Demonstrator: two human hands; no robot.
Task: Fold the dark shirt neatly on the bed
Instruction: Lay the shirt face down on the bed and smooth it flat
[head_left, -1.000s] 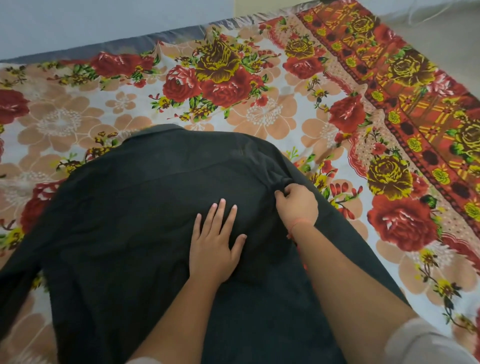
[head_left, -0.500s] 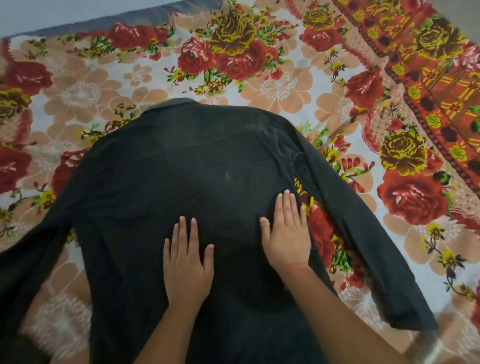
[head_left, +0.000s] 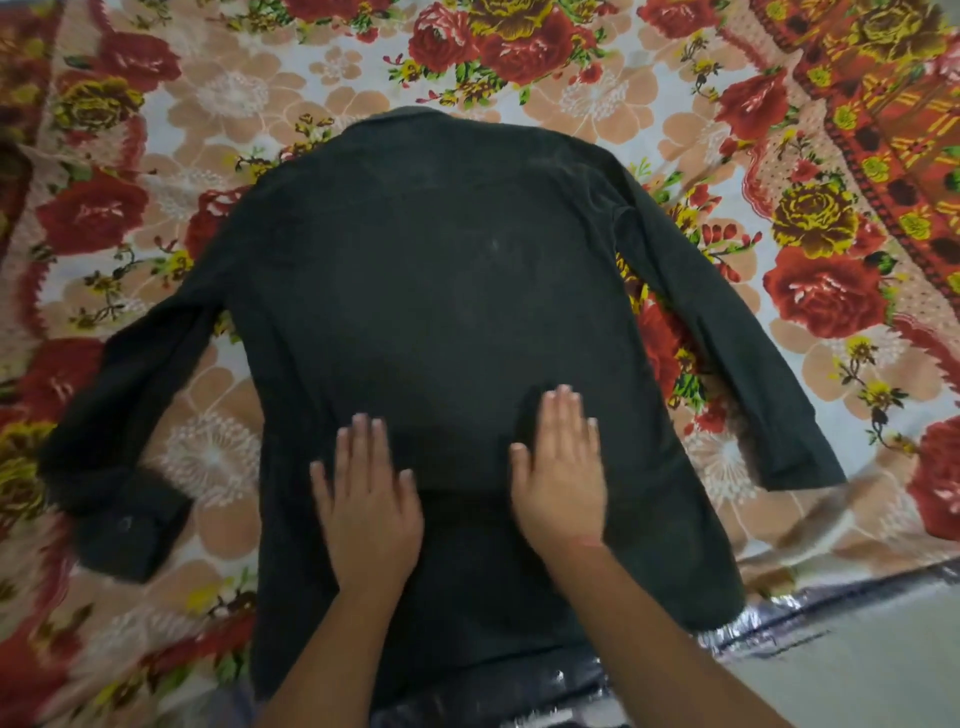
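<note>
The dark shirt lies spread back-side up on the bed, collar at the far end, both long sleeves angled out to the sides. My left hand rests flat on the lower back of the shirt, fingers together and pointing away. My right hand lies flat beside it, a little farther up, palm down on the cloth. Neither hand holds anything. The left sleeve's cuff is bunched near the left; the right cuff lies flat.
The bed is covered by a floral sheet with red and yellow roses. The bed's near edge runs along the lower right, with pale floor beyond it. The shirt's hem reaches that edge.
The right hand let go of the shoulder seam, and both hands slid down the shirt's back toward me, flat. The view tilted down, showing both sleeves and the bed's near edge.
</note>
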